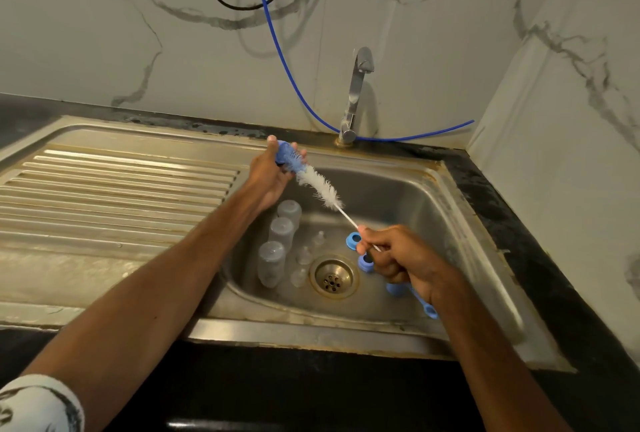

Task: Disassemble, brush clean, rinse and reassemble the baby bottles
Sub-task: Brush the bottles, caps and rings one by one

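White bristles, fuzzy and tapered: the brush [320,189] slants from upper left down to lower right above the sink [450,224], its tip buried in a blue ring [285,154] that the left hand [273,175] grips with curled fingers. The right hand [394,255] pinches the thin wire stem, fingers bunched tight. Three clear plastic bottles [281,231] sit in a row on the steel basin floor, with soft clear teats [304,255] beside the drain [333,277]. A spare ring [353,241] peeks out by the right knuckles, and a blue handle [420,303] is half hidden under the wrist.

No text, label, brand, number or sign can be read on anything in view.
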A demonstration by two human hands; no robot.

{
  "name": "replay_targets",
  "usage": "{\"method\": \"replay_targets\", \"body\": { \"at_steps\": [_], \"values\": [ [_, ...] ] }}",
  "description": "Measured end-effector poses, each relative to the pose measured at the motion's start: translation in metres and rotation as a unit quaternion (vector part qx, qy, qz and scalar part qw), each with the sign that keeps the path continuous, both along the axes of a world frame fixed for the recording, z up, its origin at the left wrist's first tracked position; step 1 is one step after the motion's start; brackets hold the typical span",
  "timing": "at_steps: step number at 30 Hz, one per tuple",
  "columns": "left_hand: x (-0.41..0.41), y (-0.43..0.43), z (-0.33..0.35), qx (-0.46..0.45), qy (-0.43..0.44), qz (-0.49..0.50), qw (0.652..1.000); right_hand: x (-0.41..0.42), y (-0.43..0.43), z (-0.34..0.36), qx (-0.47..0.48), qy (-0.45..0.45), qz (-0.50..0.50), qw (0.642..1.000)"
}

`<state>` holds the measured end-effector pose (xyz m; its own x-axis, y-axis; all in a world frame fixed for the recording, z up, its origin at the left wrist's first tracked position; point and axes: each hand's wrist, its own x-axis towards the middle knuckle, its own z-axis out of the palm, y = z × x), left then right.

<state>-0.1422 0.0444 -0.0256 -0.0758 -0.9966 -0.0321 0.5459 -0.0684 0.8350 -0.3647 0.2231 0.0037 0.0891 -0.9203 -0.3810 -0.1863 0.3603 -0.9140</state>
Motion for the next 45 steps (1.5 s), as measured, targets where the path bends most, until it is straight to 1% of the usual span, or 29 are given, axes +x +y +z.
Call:
{"method": "replay_targets", "body": {
  "at_steps": [1,3,4,8,12,16,18,20,22,24,26,29,32,35,38,42,45],
  "values": [
    [0.006,-0.001,0.000,-0.001,0.022,0.013,1.000,-0.002,0.000,0.002,0.021,-0.029,0.021,0.999],
    [0.019,-0.007,-0.002,0.026,0.052,0.056,0.997,-0.005,0.000,0.000,0.022,-0.038,0.034,0.998],
    [0.021,-0.008,-0.001,0.029,0.046,0.062,0.997,-0.004,0.000,-0.001,0.009,-0.019,0.022,1.000],
    [0.005,-0.003,0.001,0.018,-0.029,0.021,0.999,0.002,-0.002,-0.006,-0.059,0.071,-0.048,0.995],
    [0.005,0.001,-0.005,0.030,-0.040,0.042,0.998,0.002,-0.006,-0.006,-0.077,0.051,-0.087,0.992],
    [0.010,-0.004,-0.008,0.067,-0.001,0.053,0.996,0.004,-0.006,-0.009,-0.137,0.063,-0.090,0.984],
    [0.007,-0.004,-0.009,0.066,-0.002,0.038,0.997,0.005,-0.003,-0.007,-0.173,0.034,-0.082,0.981],
    [0.000,0.000,-0.009,0.045,-0.033,0.004,0.998,0.005,-0.002,-0.007,-0.209,0.018,-0.060,0.976],
    [-0.009,0.005,-0.007,0.025,-0.076,-0.019,0.997,0.005,-0.003,-0.010,-0.234,0.025,-0.045,0.971],
    [-0.015,0.011,-0.002,0.001,-0.094,-0.039,0.995,0.005,-0.005,-0.014,-0.244,0.045,-0.042,0.968],
    [-0.015,0.016,0.002,-0.015,-0.069,-0.075,0.995,0.004,-0.008,-0.017,-0.235,0.055,-0.040,0.970],
    [-0.012,0.018,0.006,-0.008,-0.023,-0.116,0.993,0.006,-0.008,-0.014,-0.152,0.043,-0.036,0.987],
    [-0.012,0.017,0.009,-0.006,0.014,-0.122,0.992,0.009,-0.007,-0.012,-0.091,0.005,-0.024,0.996],
    [-0.012,0.019,0.012,0.008,0.031,-0.094,0.995,0.010,-0.007,-0.013,-0.101,-0.020,-0.015,0.995],
    [-0.011,0.019,0.013,0.008,0.021,-0.078,0.997,0.011,-0.008,-0.011,-0.124,-0.018,-0.001,0.992],
    [-0.016,0.022,0.015,0.001,0.002,-0.099,0.995,0.011,-0.009,-0.015,-0.126,-0.006,-0.006,0.992],
    [-0.023,0.025,0.014,-0.001,0.015,-0.114,0.993,0.012,-0.013,-0.015,-0.132,0.001,-0.026,0.991]
  ]
}}
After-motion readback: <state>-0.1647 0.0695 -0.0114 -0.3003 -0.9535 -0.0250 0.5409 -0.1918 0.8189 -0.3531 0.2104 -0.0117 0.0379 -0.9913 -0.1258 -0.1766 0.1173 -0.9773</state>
